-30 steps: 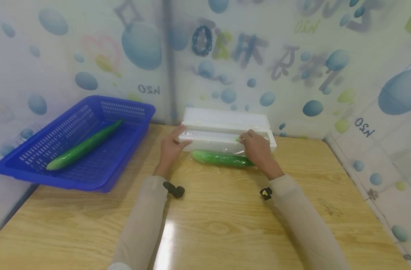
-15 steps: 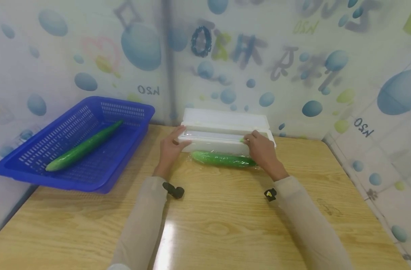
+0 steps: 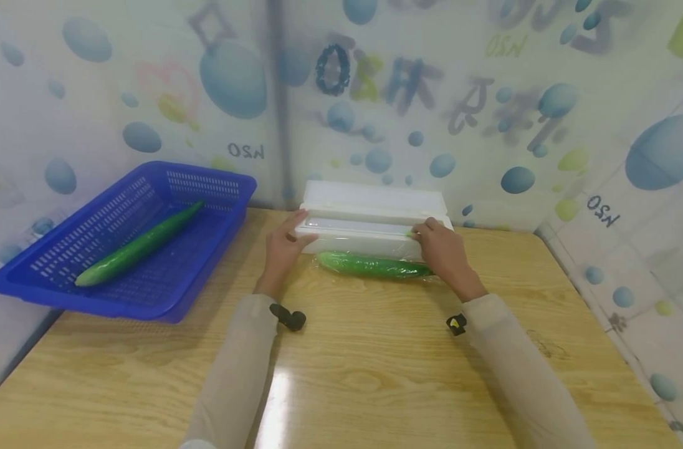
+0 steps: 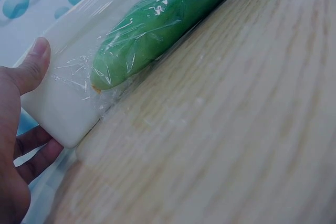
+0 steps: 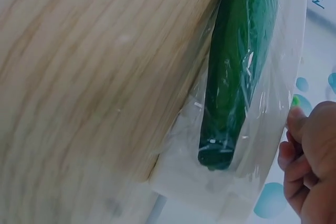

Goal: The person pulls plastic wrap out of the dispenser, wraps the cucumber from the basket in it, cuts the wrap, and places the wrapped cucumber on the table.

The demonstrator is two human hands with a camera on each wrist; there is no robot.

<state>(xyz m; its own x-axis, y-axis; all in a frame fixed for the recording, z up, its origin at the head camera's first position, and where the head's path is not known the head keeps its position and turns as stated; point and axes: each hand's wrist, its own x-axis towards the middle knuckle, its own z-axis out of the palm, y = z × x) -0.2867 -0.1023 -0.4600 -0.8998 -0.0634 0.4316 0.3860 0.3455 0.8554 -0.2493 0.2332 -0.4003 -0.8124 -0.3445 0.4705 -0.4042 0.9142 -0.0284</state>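
A long green cucumber covered in shiny clear plastic film (image 3: 369, 265) lies on the pale wood-grain table (image 3: 364, 374) in front of you; take it as the middle of a clock face, with twelve pointing away from you. Its paler, rounded end points to nine o'clock and its darker end to three. The clear plastic film (image 4: 73, 72) is creased around it and reaches onto the front of a long white box (image 3: 364, 244), which lies just beside the cucumber at twelve o'clock. The box's white lid (image 3: 375, 198) is open, tipped back towards the wall.

Your left hand (image 3: 282, 249) is between nine and ten o'clock, gripping the near-left corner of the box: the thumb lies on the front face, and fingers curl behind the end. Your right hand (image 3: 445, 252) is at three o'clock, thumb and forefinger pinching a small bright green piece (image 5: 295, 100) at the box's front edge, the other fingers curled in.

Well apart at nine o'clock stands a blue rectangular plastic basket with slotted sides (image 3: 167, 305). Inside lies a second long green cucumber (image 3: 142, 243), slanting from the basket's eight o'clock to its two. Beyond the box, at twelve, rises a white wall printed with blue and green bubbles (image 3: 386, 137)
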